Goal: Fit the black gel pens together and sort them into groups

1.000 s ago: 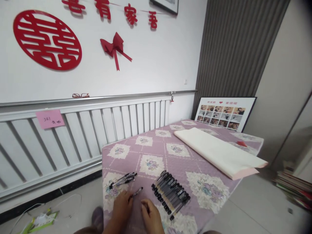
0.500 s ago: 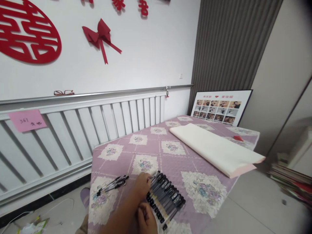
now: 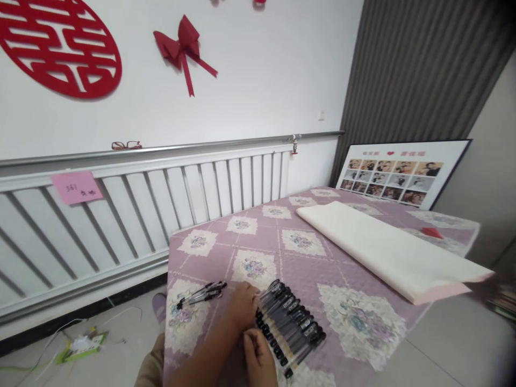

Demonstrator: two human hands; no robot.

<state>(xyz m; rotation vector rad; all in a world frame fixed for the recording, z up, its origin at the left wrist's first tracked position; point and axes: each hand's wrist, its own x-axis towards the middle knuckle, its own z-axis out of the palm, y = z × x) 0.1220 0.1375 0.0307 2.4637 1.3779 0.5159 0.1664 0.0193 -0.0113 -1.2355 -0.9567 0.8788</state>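
A row of several black-capped gel pens (image 3: 292,322) lies side by side on the purple floral cloth of the table (image 3: 226,258). My left hand (image 3: 242,303) reaches in from the lower left. Its fingers are curled over the far-left end of that row, on a pen. Close to me, my right hand (image 3: 260,359) is loosely closed with its thumb up, and it touches the pens' near ends. I cannot make out anything inside it. A small separate bunch of pens (image 3: 201,293) lies to the left of my left hand.
A long cream folded sheet (image 3: 387,252) lies across the table's right half, with a small red piece (image 3: 432,232) beyond it. A framed photo collage (image 3: 399,174) leans at the back. A white slatted radiator cover (image 3: 161,199) carries a pink note (image 3: 76,187). Litter (image 3: 80,344) lies on the floor.
My left hand has carried a single pen from the left over to the row of pens and stays on it. My right hand stays by the row's near end. The view swung slightly.
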